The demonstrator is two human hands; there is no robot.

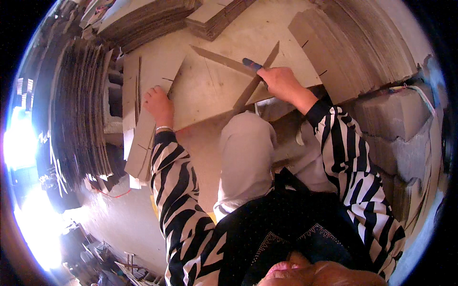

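My right hand (pixel 281 83) holds a pair of cardboard strips (pixel 224 59) that cross in an X, standing on edge over a pale wooden board (pixel 214 90). A dark covering (pixel 252 64) is on one of its fingers, lying near the crossing. At the board's left side, my left hand (pixel 160 106) has its fingers bent and close together on a flat, slotted cardboard piece (pixel 162 71). The fingertips grip or press its surface near the edge; the thumb's underside is hidden. More slotted cardboard (pixel 139 155) lies beneath and beside my left wrist.
Tall stacks of cardboard sheets stand at the left (pixel 78 109) and far right (pixel 353 47). Further cardboard bundles (pixel 148 21) line the far edge. My knee (pixel 245 148) is against the near edge of the board. Grey stacked bundles (pixel 381 114) are at the right.
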